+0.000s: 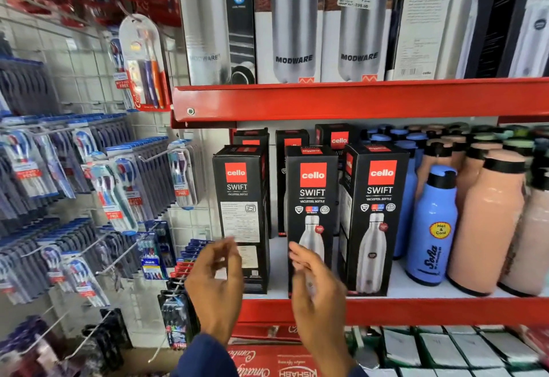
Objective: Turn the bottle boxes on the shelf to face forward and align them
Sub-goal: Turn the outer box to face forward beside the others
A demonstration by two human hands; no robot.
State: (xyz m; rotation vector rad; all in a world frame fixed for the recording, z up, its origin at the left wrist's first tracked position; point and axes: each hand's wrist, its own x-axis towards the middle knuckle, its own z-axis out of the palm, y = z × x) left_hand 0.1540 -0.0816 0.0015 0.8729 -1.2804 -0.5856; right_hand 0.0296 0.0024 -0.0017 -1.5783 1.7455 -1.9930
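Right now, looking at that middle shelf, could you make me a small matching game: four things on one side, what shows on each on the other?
Things:
1. left cello box
2. middle cello box
3. blue bottle
4. peach bottle

Shows:
A. yellow "Hot & Cold" sticker
B. bottle picture facing forward
C. plain body with a black band at the neck
D. white printed text panel facing forward

Pairs: 1-D, 2-B, 3-A, 4-C
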